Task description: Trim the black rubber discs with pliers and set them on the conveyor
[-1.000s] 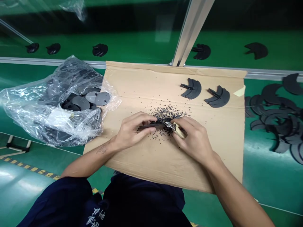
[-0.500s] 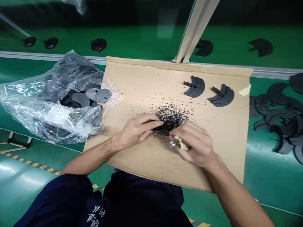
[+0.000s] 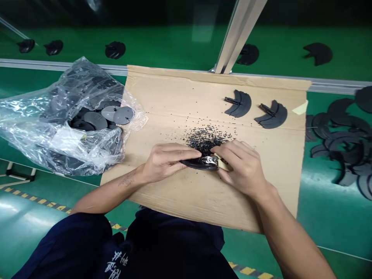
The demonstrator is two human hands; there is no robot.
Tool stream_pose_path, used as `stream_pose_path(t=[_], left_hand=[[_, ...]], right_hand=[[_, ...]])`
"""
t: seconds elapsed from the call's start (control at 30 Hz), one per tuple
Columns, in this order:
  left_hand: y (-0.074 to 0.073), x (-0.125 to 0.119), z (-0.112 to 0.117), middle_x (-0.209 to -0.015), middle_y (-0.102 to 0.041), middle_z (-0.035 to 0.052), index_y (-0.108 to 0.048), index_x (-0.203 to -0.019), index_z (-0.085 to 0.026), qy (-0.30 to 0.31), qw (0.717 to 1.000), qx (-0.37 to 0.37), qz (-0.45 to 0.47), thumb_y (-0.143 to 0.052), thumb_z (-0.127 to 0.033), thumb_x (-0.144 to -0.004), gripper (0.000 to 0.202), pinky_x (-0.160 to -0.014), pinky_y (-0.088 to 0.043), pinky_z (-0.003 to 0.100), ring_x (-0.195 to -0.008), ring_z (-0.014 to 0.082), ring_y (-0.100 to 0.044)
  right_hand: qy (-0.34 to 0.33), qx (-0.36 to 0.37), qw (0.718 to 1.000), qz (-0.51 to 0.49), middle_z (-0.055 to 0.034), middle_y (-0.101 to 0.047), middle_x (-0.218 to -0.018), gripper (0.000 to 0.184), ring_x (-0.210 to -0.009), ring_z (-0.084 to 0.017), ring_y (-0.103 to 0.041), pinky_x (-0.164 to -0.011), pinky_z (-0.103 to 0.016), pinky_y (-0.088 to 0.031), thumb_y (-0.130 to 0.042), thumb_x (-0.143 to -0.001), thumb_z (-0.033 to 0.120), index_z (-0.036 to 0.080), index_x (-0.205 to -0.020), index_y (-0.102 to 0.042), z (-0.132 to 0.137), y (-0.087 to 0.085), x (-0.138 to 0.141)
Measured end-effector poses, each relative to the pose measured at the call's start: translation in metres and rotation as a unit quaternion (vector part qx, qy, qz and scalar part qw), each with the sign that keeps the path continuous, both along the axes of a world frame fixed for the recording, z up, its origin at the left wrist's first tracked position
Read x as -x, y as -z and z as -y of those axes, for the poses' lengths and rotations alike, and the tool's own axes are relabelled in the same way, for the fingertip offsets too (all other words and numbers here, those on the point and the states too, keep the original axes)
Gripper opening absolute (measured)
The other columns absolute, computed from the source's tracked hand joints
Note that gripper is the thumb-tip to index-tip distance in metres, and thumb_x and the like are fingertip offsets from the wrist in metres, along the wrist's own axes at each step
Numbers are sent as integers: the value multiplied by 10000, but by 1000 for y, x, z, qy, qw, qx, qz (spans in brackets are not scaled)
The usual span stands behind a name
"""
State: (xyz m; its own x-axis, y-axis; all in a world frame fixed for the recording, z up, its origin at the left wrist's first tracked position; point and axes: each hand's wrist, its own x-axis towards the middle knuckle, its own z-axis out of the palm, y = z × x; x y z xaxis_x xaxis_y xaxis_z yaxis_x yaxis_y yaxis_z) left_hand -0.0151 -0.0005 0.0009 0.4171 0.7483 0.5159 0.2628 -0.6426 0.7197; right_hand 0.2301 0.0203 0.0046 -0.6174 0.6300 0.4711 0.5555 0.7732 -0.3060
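My left hand (image 3: 168,161) is closed on the left side of a black plastic disc (image 3: 199,165), which is partly hidden by the fingers. In my right hand (image 3: 241,164) is a pair of cutting pliers (image 3: 209,159) with cream-coloured handles. Their metal jaws lie over the disc's upper face, close to my left fingertips; whether they bite on anything I cannot tell. Just beyond the disc, a heap of small black plastic scraps (image 3: 206,137) spreads over the cardboard sheet (image 3: 162,97).
A clear plastic bag (image 3: 95,155) of black discs lies on the left. Two black fan-shaped parts (image 3: 238,104) rest on the cardboard's far right. Several curved black parts (image 3: 345,135) are piled on the green table at right. A metal post (image 3: 241,35) rises behind the cardboard.
The pliers have turned in my right hand, and their jaws now point left over the disc. The disc is tilted and shows more of its near edge.
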Motion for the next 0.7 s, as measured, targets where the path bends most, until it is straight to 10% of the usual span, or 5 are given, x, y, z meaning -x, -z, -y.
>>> stream_pose_path(t=[0.7], left_hand=[[5, -2, -1, -1069, -789, 112, -698, -1249, -189, 24, 999, -47, 0, -642, -147, -949, 308, -854, -630, 256, -980, 145, -761]], right_hand=[[50, -95, 993, 57, -11, -659, -689, 90, -630, -137, -498, -607, -311, -342, -604, -926, 147, 165, -975, -677, 6, -2, 3]])
